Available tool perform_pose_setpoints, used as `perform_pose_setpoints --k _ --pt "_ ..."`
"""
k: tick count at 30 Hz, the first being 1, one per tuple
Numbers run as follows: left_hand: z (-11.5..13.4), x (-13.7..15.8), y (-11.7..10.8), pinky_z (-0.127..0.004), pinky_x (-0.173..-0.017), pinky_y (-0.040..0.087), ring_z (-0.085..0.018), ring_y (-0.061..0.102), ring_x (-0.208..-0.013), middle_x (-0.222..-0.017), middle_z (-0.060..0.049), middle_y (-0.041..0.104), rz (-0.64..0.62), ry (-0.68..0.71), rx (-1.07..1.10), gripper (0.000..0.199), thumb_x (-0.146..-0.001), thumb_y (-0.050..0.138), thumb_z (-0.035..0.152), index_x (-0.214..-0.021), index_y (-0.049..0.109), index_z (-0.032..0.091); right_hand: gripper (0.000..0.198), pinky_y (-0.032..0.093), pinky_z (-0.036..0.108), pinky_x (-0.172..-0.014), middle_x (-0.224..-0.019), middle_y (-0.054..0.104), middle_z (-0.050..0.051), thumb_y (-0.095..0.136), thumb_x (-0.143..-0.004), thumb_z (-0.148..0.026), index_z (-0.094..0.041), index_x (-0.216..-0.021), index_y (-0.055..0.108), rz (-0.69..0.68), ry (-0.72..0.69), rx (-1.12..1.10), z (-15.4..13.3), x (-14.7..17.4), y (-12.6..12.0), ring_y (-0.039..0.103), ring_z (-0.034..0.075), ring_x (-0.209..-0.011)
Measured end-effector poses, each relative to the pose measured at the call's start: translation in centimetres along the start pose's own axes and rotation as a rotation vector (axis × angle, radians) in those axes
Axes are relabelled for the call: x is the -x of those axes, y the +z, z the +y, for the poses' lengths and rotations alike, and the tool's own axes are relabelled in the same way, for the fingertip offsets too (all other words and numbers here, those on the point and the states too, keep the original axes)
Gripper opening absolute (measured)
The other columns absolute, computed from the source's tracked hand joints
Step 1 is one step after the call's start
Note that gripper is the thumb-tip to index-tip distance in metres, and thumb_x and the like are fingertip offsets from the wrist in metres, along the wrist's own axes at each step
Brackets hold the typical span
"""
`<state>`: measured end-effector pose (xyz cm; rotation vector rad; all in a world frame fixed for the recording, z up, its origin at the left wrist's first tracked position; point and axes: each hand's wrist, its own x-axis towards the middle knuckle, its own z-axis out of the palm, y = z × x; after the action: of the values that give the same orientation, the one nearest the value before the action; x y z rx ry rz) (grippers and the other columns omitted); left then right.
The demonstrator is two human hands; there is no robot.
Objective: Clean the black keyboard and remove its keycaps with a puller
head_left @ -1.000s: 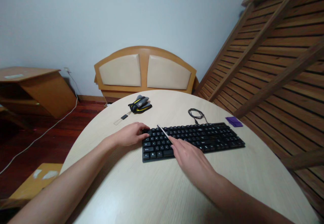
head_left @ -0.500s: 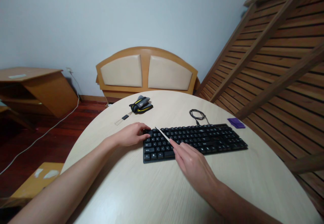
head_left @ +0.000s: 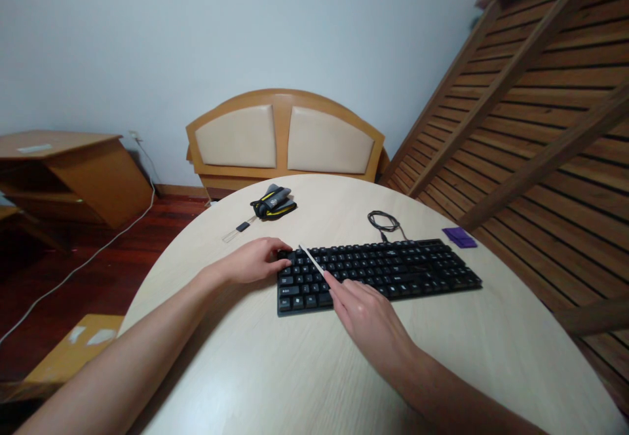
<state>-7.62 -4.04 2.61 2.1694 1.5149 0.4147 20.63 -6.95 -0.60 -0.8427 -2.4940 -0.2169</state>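
Observation:
A black keyboard [head_left: 363, 274] lies flat on the round table. Its upper left corner is gripped by my left hand [head_left: 258, 259], thumb over the keys and fingers at the far edge. My right hand [head_left: 368, 310] is closed around a thin, pale stick-like tool [head_left: 312, 260], index finger stretched along it. The tool slants up and left over the keys, its tip near the top row at the left end. Its other end is hidden in my palm, so I cannot tell its exact kind.
Behind the keyboard lies its coiled cable [head_left: 384, 222]. A folded purple cloth [head_left: 460, 237] is at the right, and a grey, black and yellow bundle with a cord [head_left: 273, 204] at the back left. The round table [head_left: 275, 369] meets a headboard [head_left: 285, 97]; slatted wood [head_left: 540, 127] leans right.
My right hand and the pale tool have shifted slightly left along the keys. My left hand stays on the keyboard's corner.

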Motion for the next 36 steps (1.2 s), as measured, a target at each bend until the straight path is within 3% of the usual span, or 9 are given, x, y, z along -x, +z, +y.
perform_pose_setpoints --k 13,25,31,36 --pt "-0.2 0.0 0.1 -0.032 -0.078 0.051 -0.021 0.067 -0.084 -0.109 -0.011 0.074 0.009 0.005 -0.015 0.044 -0.093 0.055 0.043 -0.125 0.068 0.015 0.040 0.043 0.034 -0.064 -0.075 0.068 0.001 0.060 -0.090 -0.006 -0.004 -0.130 0.062 -0.059 -0.026 0.084 -1.2 0.7 -0.4 0.064 0.017 -0.066" --pt "0.1 0.0 -0.1 -0.031 -0.077 0.051 -0.021 0.067 -0.084 -0.111 -0.010 0.074 0.004 -0.005 -0.010 0.043 -0.093 0.055 0.043 -0.123 0.069 0.016 0.040 0.036 0.034 -0.062 -0.073 0.072 -0.001 0.063 -0.084 -0.004 -0.011 -0.123 0.068 -0.069 -0.020 0.064 -2.3 1.5 -1.8 0.065 0.014 -0.061" --pt "0.0 0.0 0.0 -0.032 -0.077 0.050 -0.022 0.067 -0.084 -0.109 -0.011 0.074 -0.014 -0.016 0.010 0.044 -0.093 0.056 0.043 -0.124 0.068 0.014 0.040 0.034 0.035 -0.059 -0.060 0.069 -0.005 0.066 -0.073 -0.003 -0.016 -0.109 0.075 -0.066 0.036 0.084 -2.2 1.9 -3.0 0.063 0.014 -0.051" --pt "0.0 0.0 0.0 -0.031 -0.077 0.050 -0.021 0.067 -0.084 -0.111 -0.010 0.074 -0.008 -0.026 0.008 0.043 -0.093 0.056 0.043 -0.124 0.068 0.015 0.039 0.034 0.035 -0.058 -0.054 0.068 -0.007 0.063 -0.072 -0.006 -0.020 -0.107 0.075 -0.079 0.036 0.121 -2.3 2.3 -3.6 0.059 0.013 -0.043"
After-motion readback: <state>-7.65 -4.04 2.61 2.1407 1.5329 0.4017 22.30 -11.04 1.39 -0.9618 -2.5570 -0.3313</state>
